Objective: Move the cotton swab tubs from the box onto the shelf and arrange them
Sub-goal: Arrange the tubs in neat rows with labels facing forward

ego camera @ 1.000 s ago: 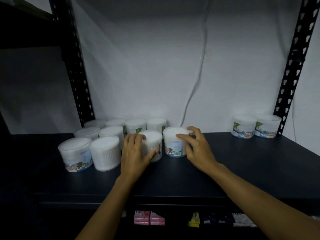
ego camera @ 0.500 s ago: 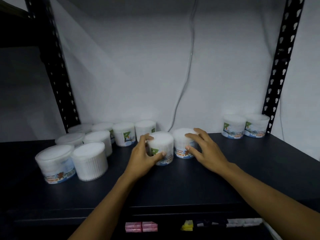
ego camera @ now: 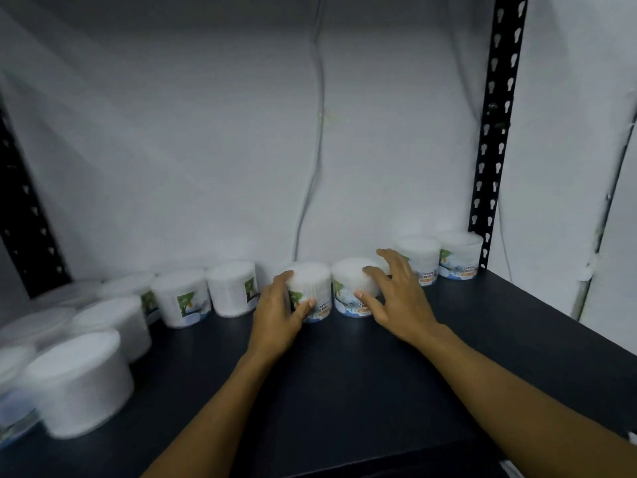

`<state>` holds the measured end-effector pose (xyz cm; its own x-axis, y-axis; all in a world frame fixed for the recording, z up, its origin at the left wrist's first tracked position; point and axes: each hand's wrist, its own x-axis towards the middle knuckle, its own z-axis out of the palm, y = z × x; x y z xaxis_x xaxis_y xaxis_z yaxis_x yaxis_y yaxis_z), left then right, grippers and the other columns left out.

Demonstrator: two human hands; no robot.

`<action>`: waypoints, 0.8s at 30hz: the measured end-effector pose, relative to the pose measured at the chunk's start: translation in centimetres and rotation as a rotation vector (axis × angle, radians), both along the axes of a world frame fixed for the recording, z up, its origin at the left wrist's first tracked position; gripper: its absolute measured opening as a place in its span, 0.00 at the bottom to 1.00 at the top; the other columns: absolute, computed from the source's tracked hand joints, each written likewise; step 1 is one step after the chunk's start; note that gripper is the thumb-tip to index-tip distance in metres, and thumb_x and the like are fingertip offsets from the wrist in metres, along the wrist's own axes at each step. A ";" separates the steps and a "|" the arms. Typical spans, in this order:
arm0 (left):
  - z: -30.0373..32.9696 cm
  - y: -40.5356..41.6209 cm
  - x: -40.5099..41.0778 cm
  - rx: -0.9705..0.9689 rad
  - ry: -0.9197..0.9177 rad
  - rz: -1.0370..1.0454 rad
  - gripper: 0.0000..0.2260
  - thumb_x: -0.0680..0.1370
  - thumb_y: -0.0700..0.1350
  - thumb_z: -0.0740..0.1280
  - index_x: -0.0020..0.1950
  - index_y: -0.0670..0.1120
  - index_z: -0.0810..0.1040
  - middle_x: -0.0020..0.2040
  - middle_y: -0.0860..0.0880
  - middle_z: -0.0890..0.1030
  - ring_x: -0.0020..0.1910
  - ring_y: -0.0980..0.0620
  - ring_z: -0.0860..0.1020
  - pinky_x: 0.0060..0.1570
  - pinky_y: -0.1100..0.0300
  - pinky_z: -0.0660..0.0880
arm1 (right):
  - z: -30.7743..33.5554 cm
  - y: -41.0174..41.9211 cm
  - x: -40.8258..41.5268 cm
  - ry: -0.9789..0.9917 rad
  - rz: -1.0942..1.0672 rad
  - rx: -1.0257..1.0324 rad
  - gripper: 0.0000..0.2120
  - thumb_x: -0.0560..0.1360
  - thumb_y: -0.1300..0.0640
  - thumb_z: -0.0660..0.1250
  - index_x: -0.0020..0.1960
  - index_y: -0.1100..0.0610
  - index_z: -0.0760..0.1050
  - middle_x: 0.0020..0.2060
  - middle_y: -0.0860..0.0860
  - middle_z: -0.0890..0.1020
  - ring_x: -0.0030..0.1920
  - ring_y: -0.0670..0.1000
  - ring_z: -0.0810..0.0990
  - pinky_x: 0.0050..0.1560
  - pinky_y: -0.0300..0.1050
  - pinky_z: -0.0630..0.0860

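Several round white cotton swab tubs stand on the dark shelf (ego camera: pixel 344 391). My left hand (ego camera: pixel 279 313) wraps around one tub (ego camera: pixel 310 288) near the back wall. Touching it on the right is a second tub (ego camera: pixel 350 288), and my right hand (ego camera: pixel 396 294) rests against that one with fingers spread. Two more tubs (ego camera: pixel 437 257) stand at the back right by the upright. A row of tubs (ego camera: pixel 206 294) runs along the wall to the left, and a blurred cluster (ego camera: pixel 79 374) fills the near left. The box is out of view.
A black perforated upright (ego camera: pixel 496 132) rises at the back right, another (ego camera: pixel 24 219) at the left. A thin cable (ego camera: pixel 317 150) hangs down the white wall behind the shelf. Bare shelf surface stretches in front and to the right of my hands.
Both hands have slid their two tubs back and to the right, toward the wall and closer to the pair at the back right. My view has swung right.
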<state>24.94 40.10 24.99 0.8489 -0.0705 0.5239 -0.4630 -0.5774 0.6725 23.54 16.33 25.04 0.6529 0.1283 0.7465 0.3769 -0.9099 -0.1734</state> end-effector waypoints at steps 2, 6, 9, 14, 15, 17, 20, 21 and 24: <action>0.0 -1.0 1.0 0.023 -0.005 -0.006 0.28 0.73 0.53 0.71 0.70 0.52 0.65 0.63 0.47 0.74 0.60 0.48 0.73 0.59 0.48 0.73 | 0.2 -1.0 0.6 0.014 -0.054 -0.040 0.19 0.75 0.46 0.64 0.62 0.54 0.73 0.64 0.57 0.72 0.65 0.58 0.69 0.58 0.60 0.73; 0.2 -2.8 2.9 0.037 -0.016 0.007 0.27 0.73 0.55 0.70 0.70 0.54 0.64 0.61 0.47 0.75 0.58 0.48 0.75 0.56 0.49 0.74 | 0.3 -2.4 1.8 0.014 -0.076 -0.057 0.18 0.75 0.49 0.64 0.63 0.53 0.74 0.60 0.58 0.75 0.61 0.60 0.73 0.58 0.59 0.74; 0.3 -4.2 4.0 -0.010 -0.003 0.007 0.28 0.73 0.54 0.70 0.70 0.54 0.64 0.62 0.48 0.75 0.59 0.48 0.75 0.57 0.50 0.74 | 0.3 -3.4 2.8 -0.008 -0.042 -0.119 0.20 0.75 0.46 0.63 0.62 0.56 0.75 0.61 0.58 0.76 0.63 0.58 0.72 0.63 0.55 0.71; 0.1 -4.8 5.4 -0.107 0.006 -0.039 0.27 0.71 0.49 0.73 0.67 0.56 0.67 0.55 0.57 0.76 0.54 0.53 0.77 0.54 0.55 0.76 | 0.5 -4.0 4.0 -0.054 0.014 -0.133 0.20 0.74 0.49 0.64 0.60 0.60 0.75 0.56 0.56 0.78 0.59 0.56 0.75 0.62 0.52 0.70; 0.0 -4.7 5.6 -0.135 0.017 -0.053 0.28 0.71 0.48 0.74 0.67 0.57 0.67 0.53 0.59 0.75 0.54 0.54 0.77 0.52 0.58 0.75 | 0.5 -4.0 4.1 -0.053 0.021 -0.110 0.20 0.73 0.49 0.64 0.60 0.60 0.76 0.56 0.56 0.78 0.58 0.56 0.75 0.62 0.51 0.70; -0.1 -4.6 5.9 -0.155 0.029 -0.068 0.29 0.69 0.45 0.76 0.66 0.58 0.67 0.50 0.63 0.74 0.51 0.57 0.77 0.48 0.66 0.73 | 0.4 -4.2 4.2 -0.029 0.027 -0.046 0.19 0.73 0.50 0.64 0.60 0.59 0.76 0.58 0.56 0.77 0.60 0.55 0.74 0.61 0.51 0.72; 0.0 -4.7 6.0 -0.151 0.016 -0.083 0.31 0.69 0.41 0.75 0.62 0.64 0.65 0.48 0.70 0.71 0.47 0.62 0.75 0.42 0.74 0.69 | 0.4 -4.7 4.2 0.009 0.012 0.063 0.19 0.74 0.52 0.64 0.62 0.58 0.76 0.64 0.55 0.74 0.63 0.55 0.73 0.62 0.50 0.72; 0.0 -4.7 5.9 -0.150 0.012 -0.087 0.31 0.68 0.41 0.75 0.62 0.64 0.64 0.48 0.70 0.71 0.47 0.63 0.75 0.41 0.74 0.69 | 0.4 -4.9 4.3 0.011 0.011 0.082 0.19 0.73 0.54 0.65 0.62 0.58 0.75 0.65 0.55 0.73 0.64 0.55 0.72 0.63 0.49 0.71; 0.0 -4.7 5.8 -0.154 0.029 -0.103 0.32 0.68 0.41 0.75 0.64 0.62 0.64 0.48 0.66 0.73 0.47 0.63 0.76 0.39 0.74 0.70 | 0.6 -5.0 4.4 0.012 0.029 0.093 0.19 0.73 0.61 0.67 0.64 0.57 0.75 0.66 0.55 0.72 0.68 0.53 0.69 0.66 0.47 0.68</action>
<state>30.73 35.42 25.03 0.8562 -0.0788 0.5106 -0.4935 -0.4172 0.7631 27.94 11.35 25.63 0.6588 0.0782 0.7482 0.4006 -0.8783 -0.2610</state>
